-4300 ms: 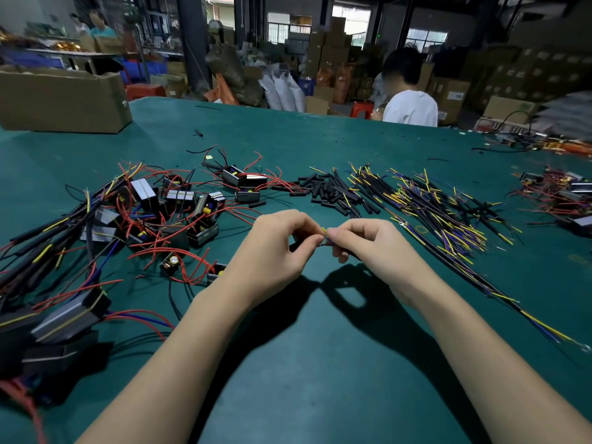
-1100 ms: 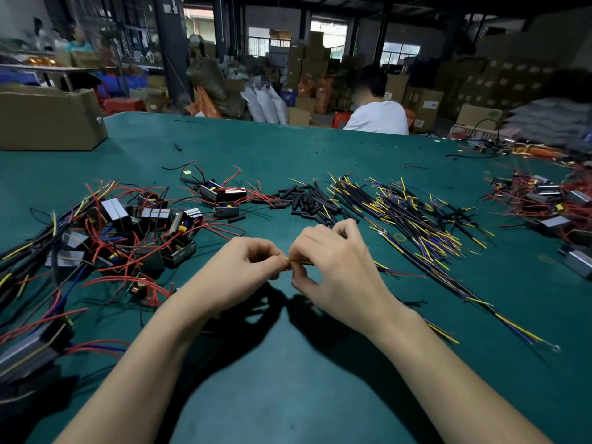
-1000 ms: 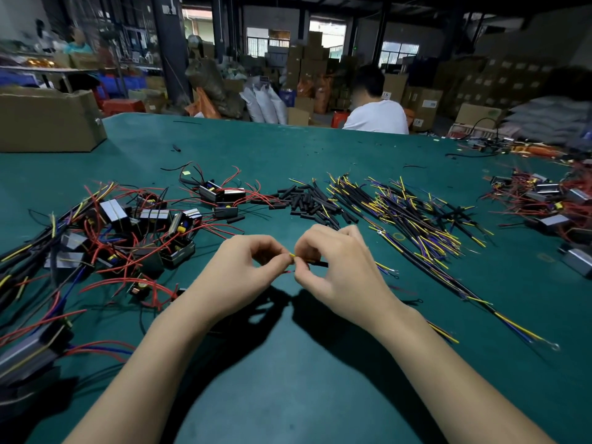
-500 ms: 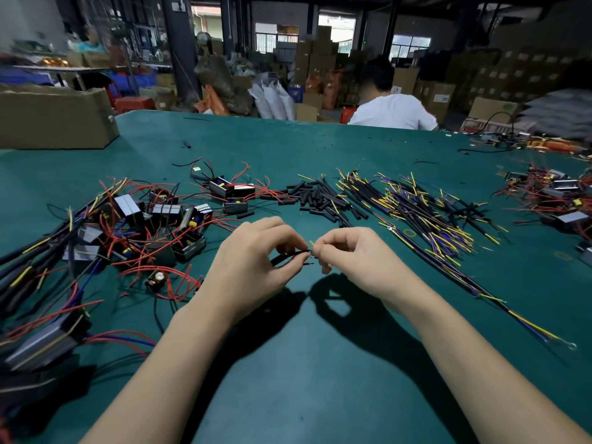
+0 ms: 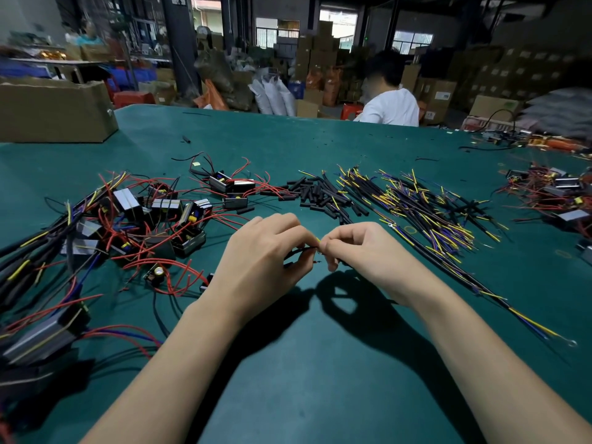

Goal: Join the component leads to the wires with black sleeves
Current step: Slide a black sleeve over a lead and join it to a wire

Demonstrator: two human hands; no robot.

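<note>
Over the green table (image 5: pixel 320 363), my left hand (image 5: pixel 262 261) and my right hand (image 5: pixel 362 251) meet fingertip to fingertip. Between them runs a thin black-sleeved wire (image 5: pixel 301 250) with a yellow tip at the pinch point. My left fingers pinch its black part; my right thumb and forefinger pinch the yellow end. What else lies inside either fist is hidden. A pile of small components with red leads (image 5: pixel 153 219) lies at the left. Loose black sleeves (image 5: pixel 317 193) lie behind my hands, and a heap of yellow and blue wires (image 5: pixel 426 206) spreads to the right.
A cardboard box (image 5: pixel 54 110) stands at the far left of the table. More components with red wires (image 5: pixel 557 193) lie at the right edge. A person in a white shirt (image 5: pixel 390 104) sits beyond the far edge. Long wires (image 5: pixel 512 309) trail toward the right front.
My hands have stayed together at the same spot. The right hand's pinch has closed up against the left fingertips, and the yellow tip now shows between them. The camera has tilted slightly.
</note>
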